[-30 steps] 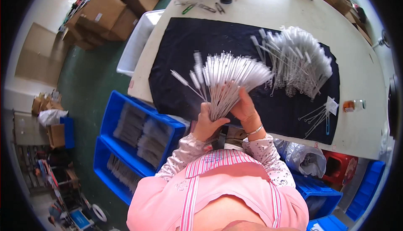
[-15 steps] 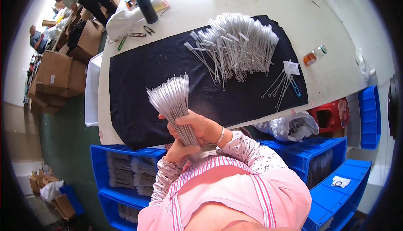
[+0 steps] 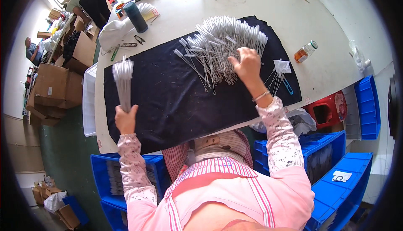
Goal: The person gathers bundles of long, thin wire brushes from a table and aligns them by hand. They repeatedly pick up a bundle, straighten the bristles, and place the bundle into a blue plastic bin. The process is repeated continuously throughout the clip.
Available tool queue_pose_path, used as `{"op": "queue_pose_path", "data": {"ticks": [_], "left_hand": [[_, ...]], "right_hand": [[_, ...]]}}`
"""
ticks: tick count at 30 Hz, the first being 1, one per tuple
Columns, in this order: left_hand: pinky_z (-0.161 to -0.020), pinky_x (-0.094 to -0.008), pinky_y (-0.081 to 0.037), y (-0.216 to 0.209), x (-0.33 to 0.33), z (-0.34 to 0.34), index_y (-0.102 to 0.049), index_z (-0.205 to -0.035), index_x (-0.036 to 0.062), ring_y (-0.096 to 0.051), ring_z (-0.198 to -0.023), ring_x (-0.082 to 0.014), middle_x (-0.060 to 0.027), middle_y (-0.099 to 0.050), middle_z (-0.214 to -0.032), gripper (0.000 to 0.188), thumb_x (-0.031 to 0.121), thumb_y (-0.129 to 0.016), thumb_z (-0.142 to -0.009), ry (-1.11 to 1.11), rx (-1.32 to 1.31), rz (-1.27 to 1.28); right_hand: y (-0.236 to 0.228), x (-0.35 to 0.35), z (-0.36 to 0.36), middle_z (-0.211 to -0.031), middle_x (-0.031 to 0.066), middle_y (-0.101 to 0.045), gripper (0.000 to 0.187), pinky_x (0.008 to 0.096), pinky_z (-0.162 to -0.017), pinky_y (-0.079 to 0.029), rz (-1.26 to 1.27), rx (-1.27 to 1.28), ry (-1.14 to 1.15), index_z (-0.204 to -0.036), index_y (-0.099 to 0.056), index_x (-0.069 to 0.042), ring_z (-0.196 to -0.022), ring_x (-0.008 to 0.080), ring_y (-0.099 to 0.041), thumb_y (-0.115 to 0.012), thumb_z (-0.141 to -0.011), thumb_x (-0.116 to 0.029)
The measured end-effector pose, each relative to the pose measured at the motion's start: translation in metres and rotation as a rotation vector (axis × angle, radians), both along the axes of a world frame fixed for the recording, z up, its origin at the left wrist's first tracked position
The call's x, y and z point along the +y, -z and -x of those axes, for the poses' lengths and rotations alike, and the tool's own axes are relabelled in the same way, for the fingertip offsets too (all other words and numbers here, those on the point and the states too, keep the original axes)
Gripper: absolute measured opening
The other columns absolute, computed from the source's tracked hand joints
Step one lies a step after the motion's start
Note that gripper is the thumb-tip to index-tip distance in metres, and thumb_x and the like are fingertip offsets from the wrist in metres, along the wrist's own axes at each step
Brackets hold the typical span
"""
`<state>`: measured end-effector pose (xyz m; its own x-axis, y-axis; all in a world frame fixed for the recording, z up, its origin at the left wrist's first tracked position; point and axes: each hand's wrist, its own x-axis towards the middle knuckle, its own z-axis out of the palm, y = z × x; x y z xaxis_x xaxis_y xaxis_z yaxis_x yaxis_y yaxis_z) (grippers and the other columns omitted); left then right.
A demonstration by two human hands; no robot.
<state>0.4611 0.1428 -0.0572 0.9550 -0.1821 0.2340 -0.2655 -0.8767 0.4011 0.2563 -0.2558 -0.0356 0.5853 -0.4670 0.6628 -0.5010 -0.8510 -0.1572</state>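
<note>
My left hand [image 3: 126, 120] is closed round the wire stems of a bundle of white bristle brushes [image 3: 123, 78], bristles pointing away from me, over the left part of a dark cloth [image 3: 168, 101]. My right hand [image 3: 247, 65] is at the near right side of a big heap of the same brushes [image 3: 228, 31], whose stems end in small wire loops. Its thumb and fingers are apart, and I see nothing held in them. Right of the heap lie a few loose brushes with a white paper piece [image 3: 282, 66] and a blue-handled tool [image 3: 288, 86].
On the white table [image 3: 260, 0] stand a glass bottle with orange liquid [image 3: 305, 51] and a dark green cylinder [image 3: 136, 18]. Thread snips [image 3: 140, 40] lie at left. Blue crates [image 3: 336, 197] flank me; a red stool [image 3: 325, 111] is at right. Two people are at far left.
My hands have parted. The left carried the brush bundle to the left of the cloth; the right let go of it and reached out to the heap.
</note>
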Motion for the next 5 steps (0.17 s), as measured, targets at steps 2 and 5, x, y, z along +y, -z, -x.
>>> {"op": "queue_pose_path", "data": {"ticks": [2, 5], "left_hand": [[-0.073, -0.0471, -0.051, -0.007, -0.003, -0.018, -0.052, -0.1, 0.0, -0.064, -0.086, -0.0405, -0.0228, -0.066, -0.09, 0.061, 0.046, -0.076, -0.069, -0.133, -0.001, -0.147], [-0.077, -0.0473, -0.052, 0.013, 0.006, -0.04, -0.052, -0.101, 0.0032, -0.065, -0.087, -0.0387, -0.0212, -0.067, -0.092, 0.061, 0.051, -0.074, -0.07, -0.136, 0.047, -0.367]], "right_hand": [[0.015, -0.043, 0.001, -0.093, 0.0067, -0.065, 0.026, 0.0387, -0.078, -0.047, -0.017, 0.05, 0.078, -0.091, -0.067, -0.008, -0.089, 0.0254, -0.06, -0.072, -0.074, -0.027], [0.027, -0.076, -0.005, -0.097, 0.0069, -0.066, 0.02, 0.0401, -0.082, -0.047, -0.159, 0.204, 0.088, -0.095, -0.067, -0.01, -0.092, 0.0269, -0.06, -0.069, -0.078, -0.021]]}}
